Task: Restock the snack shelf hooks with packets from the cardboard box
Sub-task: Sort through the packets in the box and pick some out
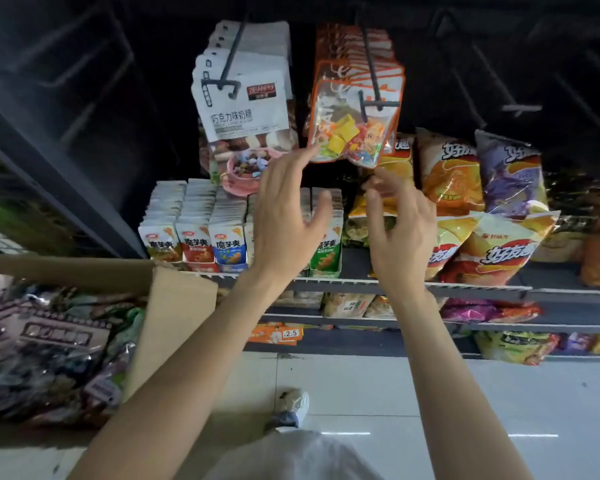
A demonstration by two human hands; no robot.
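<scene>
Reaching up with fingers spread and empty, both hands, left hand (284, 216) and right hand (400, 223), framed the orange packet (352, 126) on its hook (373, 81), seemingly steadying it so it hung straight.

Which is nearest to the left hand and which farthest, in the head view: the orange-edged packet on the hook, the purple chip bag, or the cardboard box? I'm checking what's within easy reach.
From the left hand:
1. Orange-edged packet, hanging just above the fingertips, up and right.
2. Cardboard box, lower left, beside the forearm.
3. Purple chip bag, far right on the shelf, past the right hand.
</scene>
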